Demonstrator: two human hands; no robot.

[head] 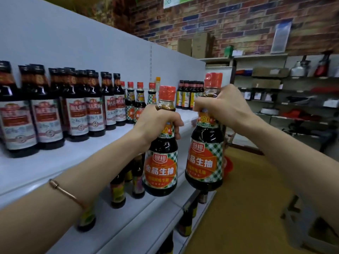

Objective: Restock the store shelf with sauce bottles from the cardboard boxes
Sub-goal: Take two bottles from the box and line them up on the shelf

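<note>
**2 sauce bottles held at the shelf edge: points of risk**

The white store shelf runs from lower left to the far end of the aisle, its upper tier carrying a dense row of dark-capped bottles and, further along, a short row of red-capped bottles of the checked-label kind. Between that short row and the far dark group lies bare shelf, judged the likely landing place. The largest risk is collision: a bottle swung in low could strike the shelf lip or topple the standing red-capped row, which stands close together.

The left bottle hangs in front of the shelf edge, above the lower tier. The right bottle hangs just beside it, out over the floor; the 2 could knock together if moved at once, and a drop here would fall to the floor rather than the shelf.

The left hand grips its bottle round the neck below the cap. The right hand grips likewise. A neck grip lets the heavy body swing, so a slip or tilt on setting down is plausible.

No cardboard box is identifiable near the hands.
</note>
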